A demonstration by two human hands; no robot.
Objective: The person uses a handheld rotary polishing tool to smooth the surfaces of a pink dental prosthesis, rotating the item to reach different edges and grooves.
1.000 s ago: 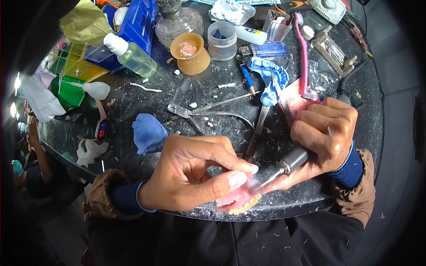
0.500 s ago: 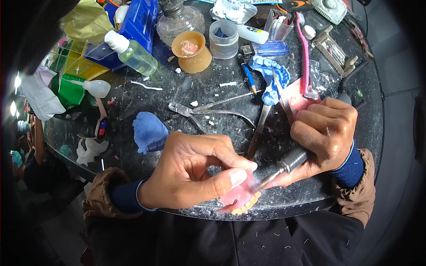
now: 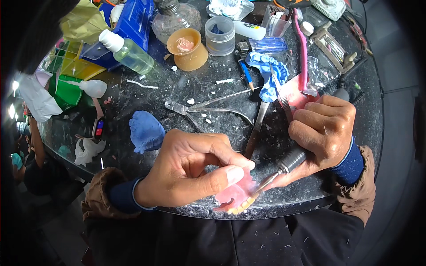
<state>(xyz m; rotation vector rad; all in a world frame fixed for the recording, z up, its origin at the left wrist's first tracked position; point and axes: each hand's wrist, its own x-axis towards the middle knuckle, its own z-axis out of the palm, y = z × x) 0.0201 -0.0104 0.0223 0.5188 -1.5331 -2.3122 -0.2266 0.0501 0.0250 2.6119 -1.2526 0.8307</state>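
Observation:
Between the thumb and fingers of my left hand [image 3: 191,170] is a pink denture [image 3: 233,194] with a row of cream teeth along its lower right edge, held at the table's near edge. My right hand [image 3: 321,133] is closed around a black rotary handpiece [image 3: 293,159] with a metal nose. Its tip points down-left and meets the denture beside the teeth; the bur there is blurred. Past my left hand lies a blue dental cast [image 3: 145,131]. Beyond my right hand are a blue horseshoe-shaped cast [image 3: 267,73] and a pink sheet [image 3: 295,95].
Metal pliers [image 3: 177,107] and a knife [image 3: 257,131] lie just beyond my hands. Farther off stand a tan rubber bowl [image 3: 188,57], a clear jar [image 3: 219,37], a spray bottle [image 3: 133,57] and a pink toothbrush [image 3: 302,48]. White scraps and dust litter the dark table.
The denture has tilted slightly in my left hand and shifted a little left. The handpiece stays against it beside the teeth. The whole view has shifted slightly.

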